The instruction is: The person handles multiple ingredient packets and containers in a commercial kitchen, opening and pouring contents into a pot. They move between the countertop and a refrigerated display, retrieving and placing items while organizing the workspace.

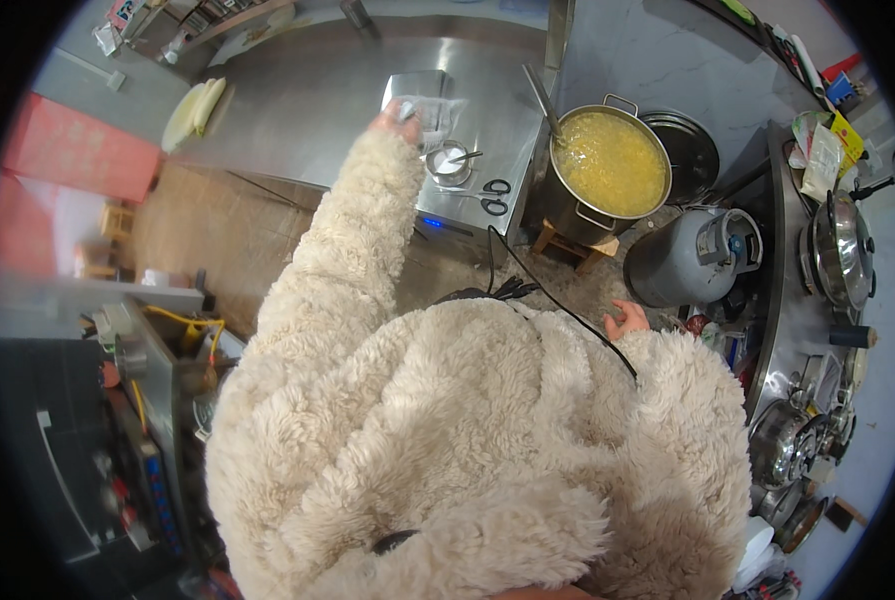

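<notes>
Pinching a clear plastic bag [441, 119] by its left end in the left hand [399, 119], above the steel table [297, 105], just far of a small bowl [449, 181]. Holding right hand [626, 319] loosely spread near the gas cylinder [667, 265].

Yeah, that's a kitchen. Wide, shiny stainless-steel counter [297, 100] below the left fingers [404, 119], big round steel pot [565, 207] full of yellow, soupy-looking food [617, 165] off to their right. Squat grey metal gas cylinder [667, 265] near the right fingers [622, 309], plus round silvery metal pans [840, 250] farther right.
</notes>
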{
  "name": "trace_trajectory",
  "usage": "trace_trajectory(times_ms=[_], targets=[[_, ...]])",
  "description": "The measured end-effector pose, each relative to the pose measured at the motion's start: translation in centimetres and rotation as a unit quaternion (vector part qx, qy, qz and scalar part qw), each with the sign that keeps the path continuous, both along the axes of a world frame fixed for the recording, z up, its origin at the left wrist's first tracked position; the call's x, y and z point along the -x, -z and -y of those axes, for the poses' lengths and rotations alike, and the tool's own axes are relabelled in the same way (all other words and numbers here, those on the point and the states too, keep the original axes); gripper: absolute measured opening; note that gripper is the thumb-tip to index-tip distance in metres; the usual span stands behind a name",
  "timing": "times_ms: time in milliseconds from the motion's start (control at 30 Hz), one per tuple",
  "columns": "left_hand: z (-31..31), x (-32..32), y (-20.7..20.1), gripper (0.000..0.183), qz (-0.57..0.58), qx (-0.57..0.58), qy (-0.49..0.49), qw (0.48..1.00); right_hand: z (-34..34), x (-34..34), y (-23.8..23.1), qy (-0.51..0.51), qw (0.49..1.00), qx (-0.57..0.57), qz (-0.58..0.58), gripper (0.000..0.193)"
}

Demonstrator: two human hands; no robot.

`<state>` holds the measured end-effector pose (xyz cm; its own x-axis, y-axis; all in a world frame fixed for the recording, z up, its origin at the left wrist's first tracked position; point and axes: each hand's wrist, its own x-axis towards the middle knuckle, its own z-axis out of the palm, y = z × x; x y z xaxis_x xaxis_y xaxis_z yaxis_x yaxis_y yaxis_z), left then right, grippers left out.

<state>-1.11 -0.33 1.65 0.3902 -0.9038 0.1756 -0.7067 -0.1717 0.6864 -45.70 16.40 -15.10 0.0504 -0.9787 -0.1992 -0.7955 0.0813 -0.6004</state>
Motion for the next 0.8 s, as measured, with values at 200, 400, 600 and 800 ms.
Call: trace_trajectory(times_ms=[200,400,600,800], targets=[[0.21,-0.29,0.53,0.035,-0.022,-0.005,0.002,1.0,-0.14,-0.11,-0.06,0.006,1.0,-0.013,-0.007,0.046],[0.15,-0.16,0.16,0.034,0.019,-0.026,-0.009,0.999,-0.09,-0.15,-0.16,0.001,1.0,-0.022,-0.003,0.045],[-0.28,0.13,-0.09,0.031,0.017,-0.027,-0.024,0.999,0.16,-0.31,-0.29,-0.003,0.999,-0.035,-0.014,0.045],[-0.16,-0.55,0.2,0.034,-0.01,-0.028,-0.016,0.999,0.13,-0.26,0.16,0.01,0.999,-0.045,-0.004,0.042]])
